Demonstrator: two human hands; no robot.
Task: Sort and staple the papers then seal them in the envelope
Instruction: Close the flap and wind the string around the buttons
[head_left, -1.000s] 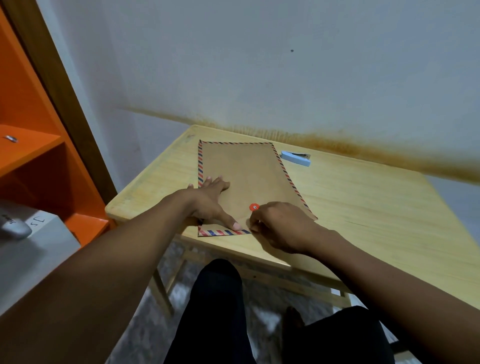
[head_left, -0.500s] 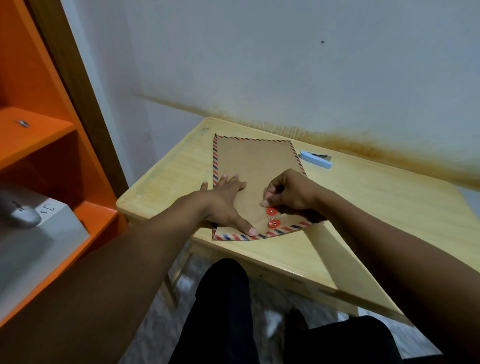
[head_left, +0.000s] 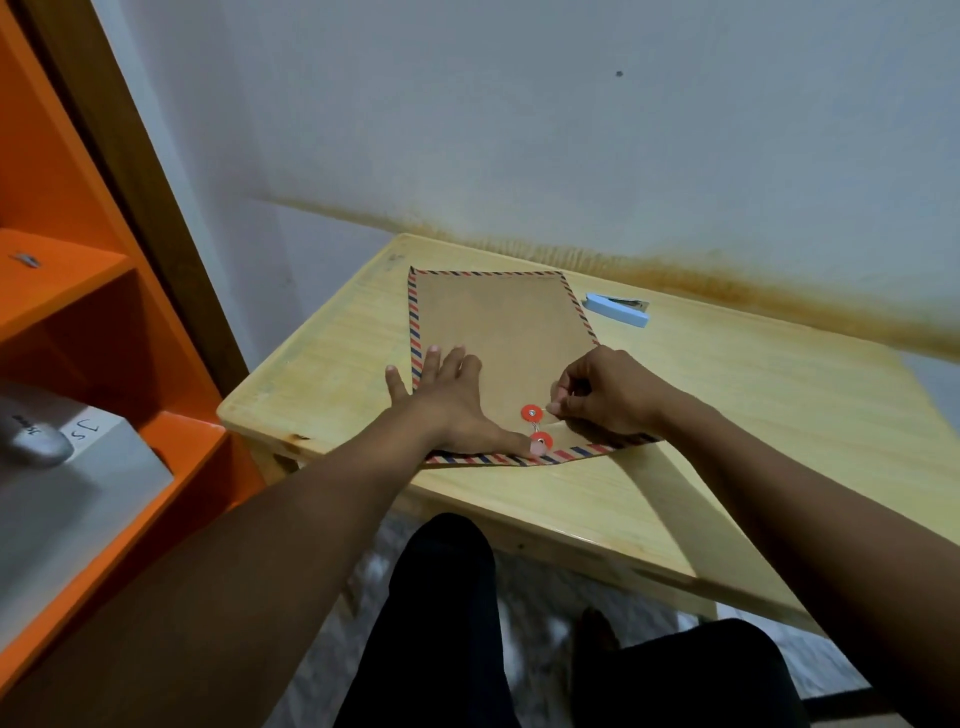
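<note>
A brown envelope (head_left: 498, 322) with a red-and-blue striped border lies flat on the wooden table (head_left: 753, 415), its flap folded down at the near end. Two red button discs (head_left: 532, 413) sit close together on the flap end, joined by a thin string. My left hand (head_left: 447, 405) lies flat on the envelope, fingers spread, thumb tip pressing the nearer disc. My right hand (head_left: 602, 395) rests just right of the discs with fingertips pinched together; the string between them is too fine to make out. No papers are visible.
A light blue stapler (head_left: 618, 309) lies on the table just beyond the envelope's far right corner. An orange shelf unit (head_left: 78, 322) stands at the left with a grey box (head_left: 93, 467) on it. My legs are below the table's near edge.
The flap has been folded down, bringing the second red disc beside the first. My right hand moved from the flap's near corner up to the discs. My left hand stays flat.
</note>
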